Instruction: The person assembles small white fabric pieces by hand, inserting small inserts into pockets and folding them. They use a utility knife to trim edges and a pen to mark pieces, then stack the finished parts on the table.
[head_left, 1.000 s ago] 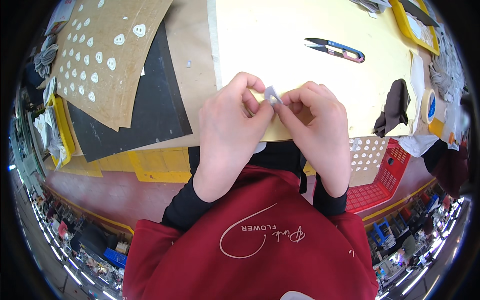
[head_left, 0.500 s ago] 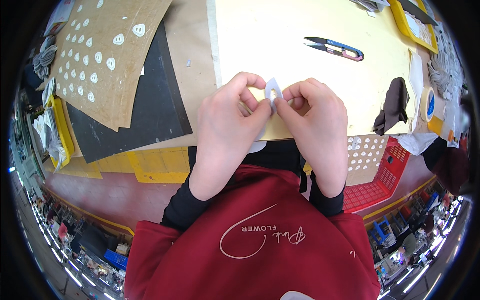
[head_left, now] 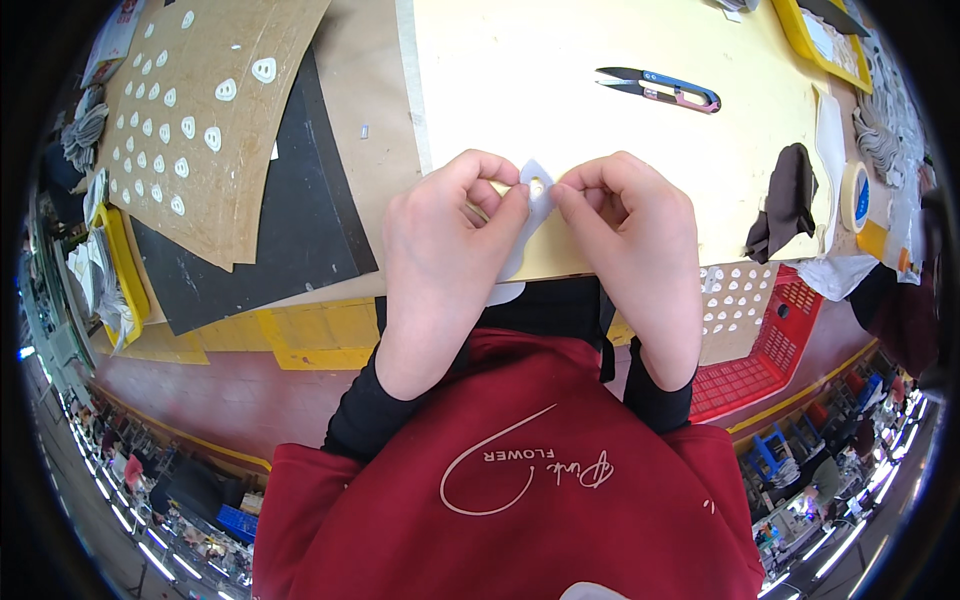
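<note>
A pale grey fabric piece (head_left: 533,218) with a pointed end and a small hole near it lies over the near edge of the cream-topped table. My left hand (head_left: 445,225) pinches its left edge beside the hole between thumb and index finger. On the opposite edge, the thumb and index finger of my right hand (head_left: 640,225) are pressed together on the fabric. The lower part of the piece runs down toward the table edge, partly behind my left hand. Beyond my hands rests a pair of thread snips (head_left: 665,89), blades pointing left.
Brown card (head_left: 215,130) with white ring-shaped pieces overlaps a black sheet (head_left: 270,245) at left. Dark brown cloth (head_left: 785,205), a tape roll (head_left: 855,198) and a yellow tray (head_left: 862,75) are at right. A red crate (head_left: 745,385) stands below the table.
My right fingertips have shifted from over the fabric's hole to its right edge. More of the piece's length shows now. The view has moved slightly.
</note>
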`<state>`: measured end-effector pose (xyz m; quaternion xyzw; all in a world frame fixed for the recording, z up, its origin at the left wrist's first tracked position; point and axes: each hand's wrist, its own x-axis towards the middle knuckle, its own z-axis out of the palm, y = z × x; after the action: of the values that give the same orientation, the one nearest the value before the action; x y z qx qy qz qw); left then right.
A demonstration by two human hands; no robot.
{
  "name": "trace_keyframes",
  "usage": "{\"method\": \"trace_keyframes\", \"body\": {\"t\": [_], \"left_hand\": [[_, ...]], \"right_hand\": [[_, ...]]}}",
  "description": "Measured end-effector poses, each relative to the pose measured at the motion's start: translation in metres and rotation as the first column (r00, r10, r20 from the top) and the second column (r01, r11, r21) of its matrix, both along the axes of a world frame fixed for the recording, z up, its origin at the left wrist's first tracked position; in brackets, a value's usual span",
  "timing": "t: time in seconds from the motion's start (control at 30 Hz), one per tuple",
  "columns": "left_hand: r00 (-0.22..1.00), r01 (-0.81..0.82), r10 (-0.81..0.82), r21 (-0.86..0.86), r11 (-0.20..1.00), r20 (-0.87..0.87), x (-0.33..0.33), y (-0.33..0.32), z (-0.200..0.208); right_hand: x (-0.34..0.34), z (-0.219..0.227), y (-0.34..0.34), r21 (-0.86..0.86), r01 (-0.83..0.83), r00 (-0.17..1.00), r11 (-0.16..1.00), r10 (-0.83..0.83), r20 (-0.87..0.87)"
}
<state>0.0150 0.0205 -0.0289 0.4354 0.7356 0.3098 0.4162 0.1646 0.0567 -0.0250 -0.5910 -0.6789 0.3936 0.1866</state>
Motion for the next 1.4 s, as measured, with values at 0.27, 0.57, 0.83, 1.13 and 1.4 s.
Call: {"method": "trace_keyframes", "body": {"t": [0.27, 0.57, 0.83, 1.13, 1.4], "left_hand": [[1.0, 0.001, -0.001, -0.02, 1.0, -0.019, 0.001, 0.001, 0.003], [1.0, 0.012, -0.012, -0.006, 1.0, -0.014, -0.001, 0.001, 0.002], [0.999, 0.026, -0.026, 0.008, 1.0, -0.024, -0.001, 0.002, 0.0], [0.993, 0.1, -0.097, 0.043, 0.994, -0.069, -0.008, 0.004, -0.003], [0.986, 0.149, -0.148, 0.01, 0.989, -0.074, -0.011, 0.008, 0.0]], "right_hand": [[0.0, 0.0, 0.001, 0.018, -0.017, 1.0, 1.0, 0.016, 0.026], [-0.009, 0.002, -0.002, 0.038, 0.043, 0.99, 0.998, -0.048, 0.134], [-0.006, -0.002, -0.002, 0.039, 0.051, 0.995, 0.998, -0.054, 0.09], [-0.003, 0.0, 0.003, -0.006, 0.044, 0.996, 0.999, -0.043, 0.078], [-0.006, 0.0, 0.003, 0.016, 0.048, 0.992, 0.999, -0.049, 0.113]]}}
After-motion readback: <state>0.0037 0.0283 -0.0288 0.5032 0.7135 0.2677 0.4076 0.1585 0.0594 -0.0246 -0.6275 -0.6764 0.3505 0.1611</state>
